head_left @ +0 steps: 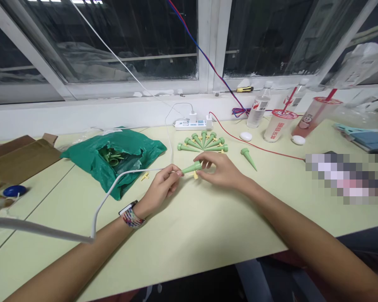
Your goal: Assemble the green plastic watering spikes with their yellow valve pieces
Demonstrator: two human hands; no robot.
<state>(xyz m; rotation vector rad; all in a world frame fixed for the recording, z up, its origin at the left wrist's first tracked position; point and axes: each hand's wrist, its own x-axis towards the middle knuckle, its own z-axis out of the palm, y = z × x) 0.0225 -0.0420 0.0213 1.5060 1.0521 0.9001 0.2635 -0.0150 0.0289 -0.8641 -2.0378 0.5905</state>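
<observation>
A green plant watering spike (pixel 190 168) is held level above the table, with a small yellow valve (pixel 195 175) at its wide end. My left hand (pixel 164 184) is closed around its narrow tip. At the wide end, the thumb and forefinger of my right hand (pixel 220 171) grip the cap from both sides. Behind the hands, several finished-looking spikes (pixel 204 140) lie fanned out, tips together, with yellow valves on them. A single spike (pixel 248 158) lies apart to the right. Near my left hand rests a loose yellow valve (pixel 145 176).
A torn green plastic bag (pixel 135 142) holding green parts lies at left, beside cardboard (pixel 28 161). A white cable (pixel 96 209) crosses over my left forearm. Along the back stand a power strip (pixel 193 124), a water bottle (pixel 260 105) and drink cups (pixel 279 126). A red cable (pixel 255 144) runs right.
</observation>
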